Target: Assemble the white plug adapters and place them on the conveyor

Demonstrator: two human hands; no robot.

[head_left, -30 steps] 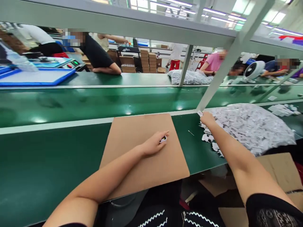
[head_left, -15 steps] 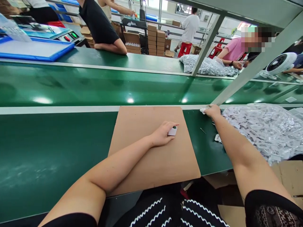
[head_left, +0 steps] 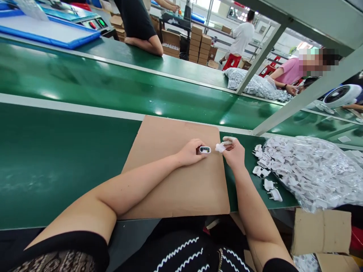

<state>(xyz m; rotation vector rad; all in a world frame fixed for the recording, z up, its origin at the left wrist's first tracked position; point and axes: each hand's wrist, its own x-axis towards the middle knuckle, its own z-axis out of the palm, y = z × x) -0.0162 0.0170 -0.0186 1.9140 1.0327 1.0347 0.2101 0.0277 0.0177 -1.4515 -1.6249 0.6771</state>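
Note:
My left hand [head_left: 190, 152] rests over the cardboard sheet [head_left: 170, 189], its fingers wrapped round a white charger housing [head_left: 205, 150]. The housing's open end faces right and shows something dark and greenish inside. Just to the right, my right hand [head_left: 234, 151] pinches a small white plug piece [head_left: 220, 147], held a short gap apart from the housing. A pale covering shows on a finger of this hand. Loose white two-pin plug pieces [head_left: 274, 195] lie on the green bench, right of my right forearm.
A clear plastic bag [head_left: 317, 170] full of white plug pieces lies at the right. Behind the bench runs a green conveyor belt [head_left: 119, 90], crossed by a slanting metal post [head_left: 283, 109]. Co-workers are across it, near a fan [head_left: 340, 94]. Cardboard boxes [head_left: 320, 230] stand below right.
My right hand has come left from beside the bag, bringing a plug piece towards the housing. My left hand has turned the housing's open end to the right. The view has tilted.

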